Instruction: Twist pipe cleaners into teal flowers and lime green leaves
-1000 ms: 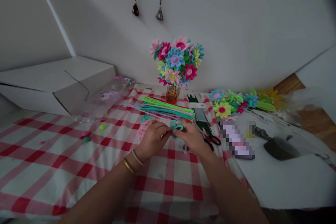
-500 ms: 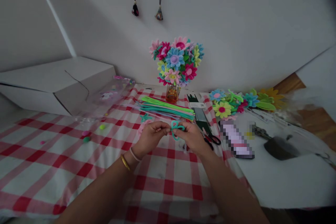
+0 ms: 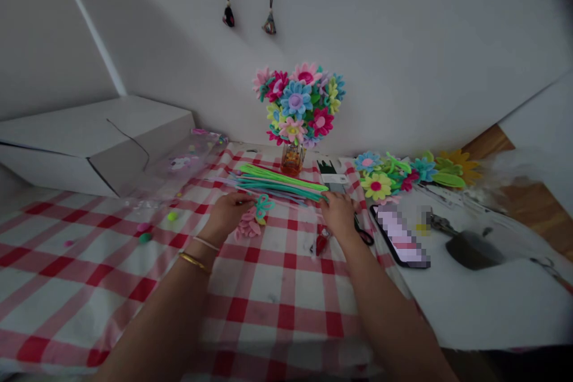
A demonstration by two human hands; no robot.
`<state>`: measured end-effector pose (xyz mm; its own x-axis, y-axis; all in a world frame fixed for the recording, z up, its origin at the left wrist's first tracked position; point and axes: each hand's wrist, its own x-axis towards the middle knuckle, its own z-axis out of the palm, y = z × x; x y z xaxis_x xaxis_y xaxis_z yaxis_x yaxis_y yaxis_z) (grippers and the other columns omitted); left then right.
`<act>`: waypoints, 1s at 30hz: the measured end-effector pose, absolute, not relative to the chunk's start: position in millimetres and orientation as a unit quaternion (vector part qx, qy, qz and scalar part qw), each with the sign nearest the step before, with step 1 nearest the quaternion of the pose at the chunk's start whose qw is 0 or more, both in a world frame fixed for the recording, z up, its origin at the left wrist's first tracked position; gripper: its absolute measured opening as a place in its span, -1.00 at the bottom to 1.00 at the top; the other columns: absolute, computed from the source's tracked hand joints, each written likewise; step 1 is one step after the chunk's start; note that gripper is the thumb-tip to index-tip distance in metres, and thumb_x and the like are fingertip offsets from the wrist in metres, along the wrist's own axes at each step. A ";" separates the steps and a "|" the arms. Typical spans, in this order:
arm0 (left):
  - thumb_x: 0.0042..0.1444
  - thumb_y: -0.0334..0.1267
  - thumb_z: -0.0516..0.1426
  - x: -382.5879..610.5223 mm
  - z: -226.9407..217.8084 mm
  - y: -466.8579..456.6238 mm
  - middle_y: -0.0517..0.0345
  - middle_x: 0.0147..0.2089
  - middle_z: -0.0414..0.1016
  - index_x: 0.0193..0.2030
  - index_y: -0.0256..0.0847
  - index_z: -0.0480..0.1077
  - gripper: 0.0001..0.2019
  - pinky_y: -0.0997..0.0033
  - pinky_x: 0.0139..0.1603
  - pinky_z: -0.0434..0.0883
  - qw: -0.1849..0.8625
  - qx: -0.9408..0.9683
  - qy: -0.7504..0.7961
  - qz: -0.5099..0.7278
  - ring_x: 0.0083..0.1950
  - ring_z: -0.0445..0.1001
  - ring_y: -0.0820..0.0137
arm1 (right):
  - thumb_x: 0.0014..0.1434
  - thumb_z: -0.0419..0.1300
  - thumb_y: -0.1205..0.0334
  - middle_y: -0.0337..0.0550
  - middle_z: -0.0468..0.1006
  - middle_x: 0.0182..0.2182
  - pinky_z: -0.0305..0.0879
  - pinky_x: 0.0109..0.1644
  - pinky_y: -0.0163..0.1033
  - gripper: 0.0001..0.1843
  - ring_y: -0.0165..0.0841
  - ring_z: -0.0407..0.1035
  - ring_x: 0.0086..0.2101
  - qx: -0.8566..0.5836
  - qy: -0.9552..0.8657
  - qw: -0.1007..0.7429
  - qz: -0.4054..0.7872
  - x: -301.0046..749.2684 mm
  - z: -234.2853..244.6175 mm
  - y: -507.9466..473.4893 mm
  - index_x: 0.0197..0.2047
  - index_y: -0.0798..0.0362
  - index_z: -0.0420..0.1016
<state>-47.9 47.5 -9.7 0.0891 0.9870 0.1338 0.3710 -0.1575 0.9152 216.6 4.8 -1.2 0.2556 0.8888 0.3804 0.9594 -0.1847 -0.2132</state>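
Note:
My left hand [image 3: 229,213] pinches a teal pipe-cleaner flower [image 3: 264,206] made of several open loops. Just below that flower, a pink fuzzy flower [image 3: 249,227] lies on the cloth. My right hand [image 3: 338,215] has its fingertips closed on the right ends of a bundle of pipe cleaners [image 3: 282,182] in green, teal and lilac; how many strands it grips is hidden. Near my right wrist are black-handled scissors [image 3: 364,236], partly covered, and a small red item [image 3: 320,241] that I cannot make out.
Behind the bundle stands a glass vase [image 3: 292,160] of colourful fuzzy flowers [image 3: 297,101]. To the right lie a phone [image 3: 400,237], loose fuzzy flowers [image 3: 376,185] and keys [image 3: 443,222]. A white box [image 3: 147,155], a clear plastic bag [image 3: 172,170] and small pompoms [image 3: 145,238] occupy the left.
My hands have moved apart. The left carried the teal flower leftward, above the pink one; the right let go of it and reached forward to the pipe-cleaner bundle's ends.

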 end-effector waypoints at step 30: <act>0.03 -0.23 0.03 -36.7 9.1 29.9 0.04 -0.27 0.49 -0.31 -0.21 0.50 -0.77 0.33 -0.17 0.27 0.062 0.709 0.556 0.430 -0.21 0.39 0.29 | 0.17 -0.13 0.36 0.02 0.47 -0.22 -0.15 -0.04 -0.06 -0.70 -0.20 0.20 -0.12 -0.709 -0.670 0.144 -0.168 211.7 26.6 47.4 -0.12 0.06 0.35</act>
